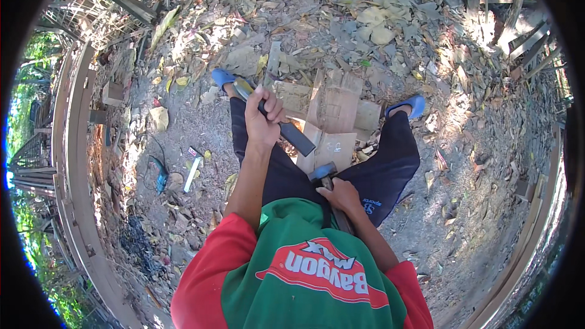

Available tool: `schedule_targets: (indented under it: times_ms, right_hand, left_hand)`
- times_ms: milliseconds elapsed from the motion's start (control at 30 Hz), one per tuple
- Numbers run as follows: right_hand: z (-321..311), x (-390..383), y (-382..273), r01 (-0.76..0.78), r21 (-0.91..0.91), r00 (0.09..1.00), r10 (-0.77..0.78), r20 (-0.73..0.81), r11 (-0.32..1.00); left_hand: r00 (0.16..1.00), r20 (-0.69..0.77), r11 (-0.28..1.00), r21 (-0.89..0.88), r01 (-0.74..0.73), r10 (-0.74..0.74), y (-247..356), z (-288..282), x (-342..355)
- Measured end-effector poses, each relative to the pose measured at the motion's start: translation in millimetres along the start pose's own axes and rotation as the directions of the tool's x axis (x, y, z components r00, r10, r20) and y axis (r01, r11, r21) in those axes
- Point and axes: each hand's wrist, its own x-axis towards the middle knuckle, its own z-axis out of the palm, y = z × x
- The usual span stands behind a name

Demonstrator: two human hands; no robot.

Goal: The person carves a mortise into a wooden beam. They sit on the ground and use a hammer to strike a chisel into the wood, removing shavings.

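Note:
My left hand is closed round a chisel-like tool with a wide, dark, flat bar and a yellowish, silvery end above the fist. Its dark end slants down to the right over my lap. Close to my body, my right hand grips a hammer just below its bluish head, the handle running back toward my shirt. Between my spread legs lie pale boards, crossing one another, with a rectangular marked or cut patch near their middle. A shorter board piece with a handwritten mark is nearest me.
A blue power tool with a cord and a white strip lie on the leaf-covered ground to my left. Beyond them are a wood block and long timbers. More long timber runs along the right.

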Motion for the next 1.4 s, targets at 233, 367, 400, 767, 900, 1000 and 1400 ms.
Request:
schedule_targets:
  times_ms: [233, 367, 400, 767, 900, 1000, 1400]
  right_hand:
    - [13, 14, -1, -0.020, 0.076, 0.999, 0.022, -0.029, 0.997]
    - [11, 13, 0, -0.026, 0.093, 1.000, 0.026, -0.007, 0.995]
    - [10, 14, 1, -0.026, 0.094, 1.000, 0.026, 0.002, 0.995]
    - [6, 14, -3, -0.070, 0.137, 0.997, 0.064, 0.048, 0.988]
    - [-8, 5, -10, -0.057, 0.021, 0.997, 0.056, 0.057, 0.998]
    - [-55, -11, -32, 0.131, 0.196, 0.979, -0.095, -0.182, 0.972]
    - [-135, -44, -203, 0.093, 0.593, 0.226, -0.563, -0.795, -0.800]
  left_hand:
    - [0.998, -0.051, 0.999, 0.024, -0.046, 0.047, -4, 11, -1]
    - [0.992, -0.115, 0.949, 0.314, -0.014, 0.052, -15, 14, 13]
    - [0.997, -0.048, 0.908, 0.418, -0.028, 0.052, -18, 15, 16]
    - [0.958, 0.285, 0.541, 0.802, -0.253, 0.025, -58, 37, 63]
    - [0.930, 0.335, 0.389, 0.885, -0.255, -0.153, -74, 47, 80]
    - [0.876, 0.461, 0.347, 0.852, -0.392, -0.143, -87, 35, 85]
    - [0.959, 0.212, 0.523, 0.848, -0.084, -0.188, -62, 11, 85]
